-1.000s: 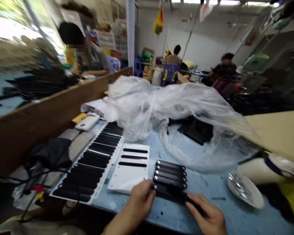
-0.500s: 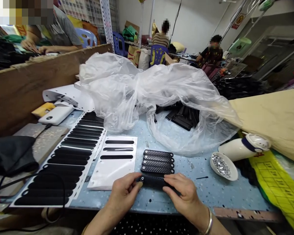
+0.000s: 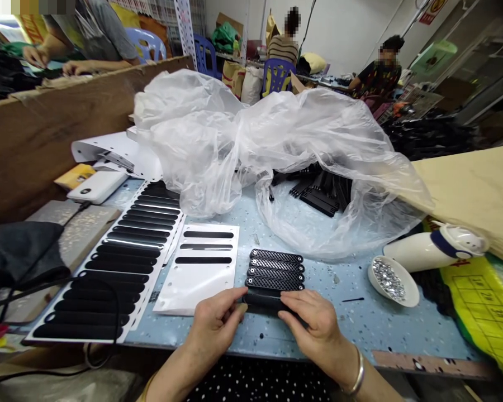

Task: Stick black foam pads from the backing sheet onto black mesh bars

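Between my two hands is a narrow black strip [image 3: 262, 300], lying across at the near side of a row of textured black bars [image 3: 275, 269]. My left hand [image 3: 218, 318] pinches its left end with thumb and forefinger. At the other end, the thumb and fingers of my right hand [image 3: 314, 321] close round it and hide that end. The row bars have a woven-look top and a small silver dot at each end. Left of them lies a white backing sheet [image 3: 197, 285] with a few black adhesive strips on it.
A larger sheet of black strips [image 3: 96, 296] covers the left. Behind, a clear plastic bag [image 3: 209, 145] spreads over black parts [image 3: 322, 195]. On the right stand a white bowl [image 3: 411, 290] of small silver pieces and a lying white bottle [image 3: 406, 251]. Other people sit beyond.
The camera view has shifted slightly. Both hands keep hold of the black strip; the silver dot that showed at its left end is now out of sight.
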A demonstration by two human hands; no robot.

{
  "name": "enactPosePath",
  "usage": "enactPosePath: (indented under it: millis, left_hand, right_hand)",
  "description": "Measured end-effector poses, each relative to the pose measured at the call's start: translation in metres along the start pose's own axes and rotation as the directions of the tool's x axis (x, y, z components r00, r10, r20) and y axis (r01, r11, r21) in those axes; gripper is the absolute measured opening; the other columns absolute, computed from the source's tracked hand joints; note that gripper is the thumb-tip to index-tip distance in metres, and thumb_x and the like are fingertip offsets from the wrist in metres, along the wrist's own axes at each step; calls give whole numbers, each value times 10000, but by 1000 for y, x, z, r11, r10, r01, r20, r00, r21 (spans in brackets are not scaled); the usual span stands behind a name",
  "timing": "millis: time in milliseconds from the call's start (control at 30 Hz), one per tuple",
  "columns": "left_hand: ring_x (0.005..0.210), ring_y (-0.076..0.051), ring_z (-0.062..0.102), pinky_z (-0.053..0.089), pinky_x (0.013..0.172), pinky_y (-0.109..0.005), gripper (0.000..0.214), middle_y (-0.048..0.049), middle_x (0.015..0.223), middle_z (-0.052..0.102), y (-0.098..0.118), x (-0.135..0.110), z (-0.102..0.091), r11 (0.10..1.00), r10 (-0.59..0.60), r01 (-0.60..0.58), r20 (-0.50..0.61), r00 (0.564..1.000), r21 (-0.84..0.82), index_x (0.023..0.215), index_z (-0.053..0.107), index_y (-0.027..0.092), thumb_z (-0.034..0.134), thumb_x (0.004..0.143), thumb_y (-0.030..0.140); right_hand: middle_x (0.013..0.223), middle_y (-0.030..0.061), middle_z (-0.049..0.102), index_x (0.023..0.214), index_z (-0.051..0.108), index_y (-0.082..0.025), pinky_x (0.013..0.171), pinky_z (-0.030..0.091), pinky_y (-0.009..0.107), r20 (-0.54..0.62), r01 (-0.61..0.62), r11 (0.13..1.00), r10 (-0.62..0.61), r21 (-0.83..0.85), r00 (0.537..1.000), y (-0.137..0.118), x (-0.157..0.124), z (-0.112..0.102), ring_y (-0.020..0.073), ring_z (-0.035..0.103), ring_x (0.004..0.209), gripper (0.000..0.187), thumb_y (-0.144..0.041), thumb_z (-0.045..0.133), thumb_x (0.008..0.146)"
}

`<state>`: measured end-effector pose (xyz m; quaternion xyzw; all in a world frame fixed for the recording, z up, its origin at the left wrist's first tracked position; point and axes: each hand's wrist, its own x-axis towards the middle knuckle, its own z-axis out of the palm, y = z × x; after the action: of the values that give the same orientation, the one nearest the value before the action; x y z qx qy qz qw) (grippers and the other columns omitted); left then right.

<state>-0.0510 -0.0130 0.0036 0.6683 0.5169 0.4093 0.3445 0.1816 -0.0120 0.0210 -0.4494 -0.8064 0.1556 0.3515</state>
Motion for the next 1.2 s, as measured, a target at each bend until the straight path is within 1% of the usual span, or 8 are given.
enactPosePath:
  millis: [100,200,433,600,767,900,1100,1200]
  left_hand:
    - [506,-125,634,533,505,-228,236,-25,634,704,3,2,-1,998,52,-52,10,999,25,1018,723,122,564,852,176]
    - [508,-121,635,539,506,-228,219,-35,682,725,5,3,-2,997,75,-75,4,997,32,998,722,133,563,850,166]
    - [542,-127,661,549,532,-222,219,-14,667,723,2,2,-1,999,48,-48,8,999,25,1003,720,155,568,846,159]
    - [508,-122,637,530,500,-222,217,-5,650,718,0,2,0,998,45,-46,8,999,47,1007,716,161,572,845,169]
    - [562,-129,670,551,545,-232,206,-8,686,729,1,3,-1,998,50,-51,18,999,47,1006,714,172,573,856,167]
    - [548,-128,664,546,528,-232,195,-1,674,721,2,4,-1,998,31,-33,30,999,53,995,716,181,578,857,177]
    - [482,-125,625,529,482,-234,239,10,580,668,-2,1,1,999,-14,13,13,1000,52,1054,700,133,580,864,213]
    - [485,-121,635,532,487,-227,258,8,587,679,-4,-1,2,999,-16,15,15,1000,32,1083,691,124,581,866,210]
  right_hand:
    - [944,92,763,1004,724,-176,685,545,390,5,2,1000,-2,-3,1000,-1,2,1,239,706,786,167,-145,669,850]
    - [936,92,763,988,727,-173,689,542,392,8,5,1000,-5,1,1000,-1,3,0,239,705,778,155,-143,670,847]
    - [945,90,761,993,726,-173,710,537,391,25,-11,1000,11,19,1000,-2,3,-2,235,705,794,160,-139,660,852]
    - [941,88,760,986,722,-175,722,530,382,30,-19,1000,19,23,999,-2,3,-2,229,704,791,142,-153,653,864]
    - [925,87,757,962,722,-169,700,511,385,45,-18,1000,19,-6,999,-3,4,0,232,696,761,126,-146,645,865]
    - [914,79,756,954,719,-170,698,506,377,38,-23,1000,23,0,999,-3,4,0,226,693,759,128,-133,658,848]
    - [914,78,758,946,719,-169,711,513,369,11,-33,999,33,14,999,-2,2,2,220,692,762,132,-121,668,835]
    - [917,82,757,949,720,-168,720,516,372,15,-32,999,32,5,999,-3,3,2,222,691,766,132,-124,657,842]
